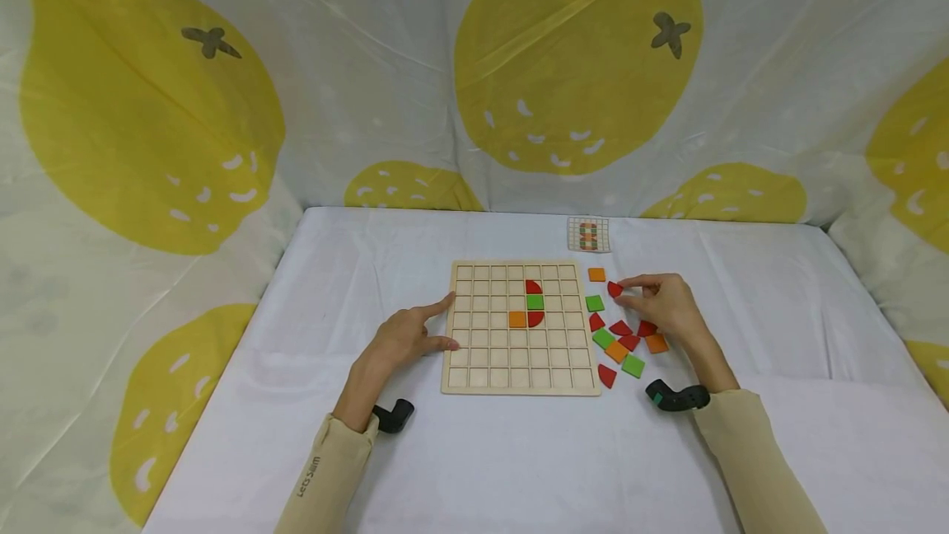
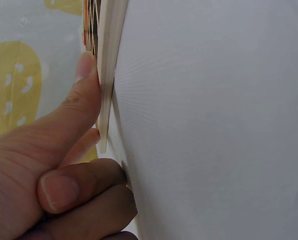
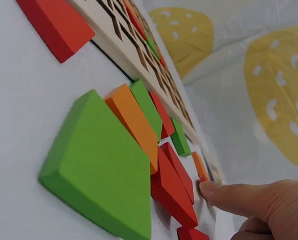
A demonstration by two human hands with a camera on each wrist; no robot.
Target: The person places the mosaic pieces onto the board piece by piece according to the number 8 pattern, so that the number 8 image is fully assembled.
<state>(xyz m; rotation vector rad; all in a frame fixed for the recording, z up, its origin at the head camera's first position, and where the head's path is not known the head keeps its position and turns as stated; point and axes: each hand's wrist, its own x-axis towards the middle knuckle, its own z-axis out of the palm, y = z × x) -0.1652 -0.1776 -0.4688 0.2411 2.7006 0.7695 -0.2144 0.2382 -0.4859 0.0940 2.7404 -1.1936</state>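
Board of pale wood (image 1: 483, 358), with a grid of square cells, lies flat on a white cloth (image 1: 549, 468); four pieces sit in its cells: an upper red piece (image 1: 533, 288), a green square (image 1: 535, 302) just below it, a lower red piece (image 1: 535, 320) under the green one, and an orange square (image 1: 516, 320) directly to the left of this lower red piece; both red pieces turn their round side to the right.

Left hand (image 1: 403, 339) touches the left edge of the board with thumb and index finger, which are spread apart from each other; in the left wrist view the other fingers are bent in beside the edge. Right hand (image 1: 667, 307) pinches a small red piece (image 1: 614, 290) between thumb and index finger, to the right of the board and above the cloth or on it, I cannot tell which; just beside it is a loose orange square (image 1: 596, 274).

Nearer to the person, loose red, green and orange pieces (image 1: 617, 351) lie in a group, some touching; beyond the board lies a small card (image 1: 589, 235) with a printed grid and coloured pattern; behind everything hangs a curtain (image 1: 393, 48) with big yellow fruits.
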